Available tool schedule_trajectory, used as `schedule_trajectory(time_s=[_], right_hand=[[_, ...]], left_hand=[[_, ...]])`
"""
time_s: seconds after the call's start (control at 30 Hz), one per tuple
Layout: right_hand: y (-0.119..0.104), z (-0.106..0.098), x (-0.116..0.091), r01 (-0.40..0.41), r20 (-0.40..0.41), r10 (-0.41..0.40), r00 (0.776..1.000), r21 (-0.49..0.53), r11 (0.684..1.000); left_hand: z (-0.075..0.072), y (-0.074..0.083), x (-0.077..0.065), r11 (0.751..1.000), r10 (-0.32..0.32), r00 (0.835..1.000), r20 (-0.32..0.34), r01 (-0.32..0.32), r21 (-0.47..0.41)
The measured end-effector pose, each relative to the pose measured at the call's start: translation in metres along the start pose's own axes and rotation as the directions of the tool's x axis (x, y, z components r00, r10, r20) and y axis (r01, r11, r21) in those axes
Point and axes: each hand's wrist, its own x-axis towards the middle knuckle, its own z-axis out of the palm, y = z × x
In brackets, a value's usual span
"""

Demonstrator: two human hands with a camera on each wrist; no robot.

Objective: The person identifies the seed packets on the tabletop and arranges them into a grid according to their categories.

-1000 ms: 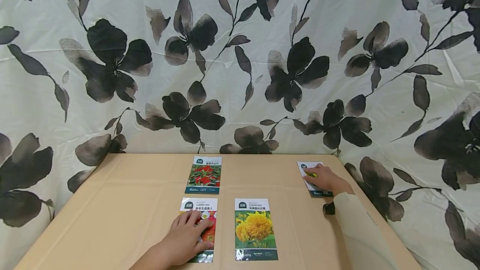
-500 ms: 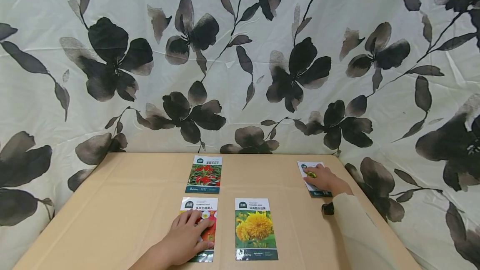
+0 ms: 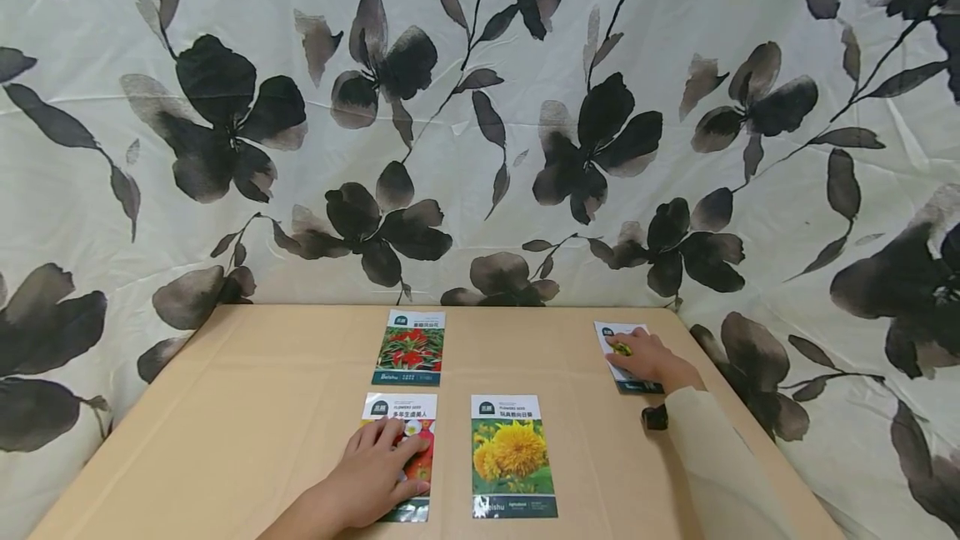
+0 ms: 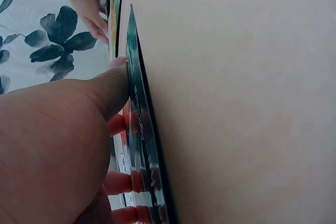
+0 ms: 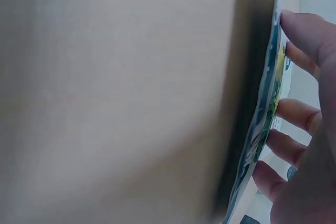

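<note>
My left hand (image 3: 375,473) rests on a seed packet (image 3: 408,512) with red flowers, near the front of the table. Its fingers lie spread across the picture, and in the left wrist view the thumb and fingertips touch the packet's face (image 4: 137,103). Far to the right, my right hand (image 3: 651,357) lies over another seed packet (image 3: 645,387), covering most of its picture; a bit of yellow shows by the fingers. From the right wrist camera, that packet (image 5: 266,98) appears edge-on with the thumb and separated fingertips touching its face.
A packet with a yellow flower (image 3: 514,457) lies right of my left hand. Behind the left hand's packet lies one with red blooms and green leaves (image 3: 409,348). The tan table (image 3: 225,423) ends at a floral cloth (image 3: 480,148). A small black object (image 3: 655,417) sits by my right sleeve (image 3: 720,465).
</note>
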Motion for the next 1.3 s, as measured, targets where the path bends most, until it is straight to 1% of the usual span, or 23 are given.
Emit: schedule_trajectory(time_s=[0.13,0.4,0.67,0.8,1.03,1.3], right_hand=[[-0.003,0.001,-0.001,0.008,-0.001,-0.008,1.000,-0.007,1.000],[-0.010,0.003,-0.007,-0.007,-0.001,0.007,1.000,0.003,1.000],[-0.013,0.005,-0.011,-0.028,0.008,0.028,1.000,0.000,1.000],[-0.014,0.007,-0.014,-0.036,0.015,0.036,0.999,-0.003,0.999],[-0.020,0.006,-0.019,-0.040,0.022,0.040,0.999,-0.004,0.999],[-0.024,0.011,-0.022,-0.052,0.021,0.052,0.998,-0.002,0.999]], left_hand=[[0.001,0.000,0.000,1.000,-0.008,1.000,0.005,0.008,-0.003],[0.000,0.000,-0.001,1.000,-0.008,1.000,0.001,0.008,0.001],[0.005,-0.005,-0.003,1.000,0.023,1.000,-0.021,-0.023,0.003],[0.002,-0.003,-0.006,1.000,0.023,1.000,-0.010,-0.023,0.007],[0.001,-0.002,-0.006,1.000,0.014,1.000,0.002,-0.014,0.013],[0.003,-0.005,-0.007,1.000,0.007,1.000,0.003,-0.007,0.005]])
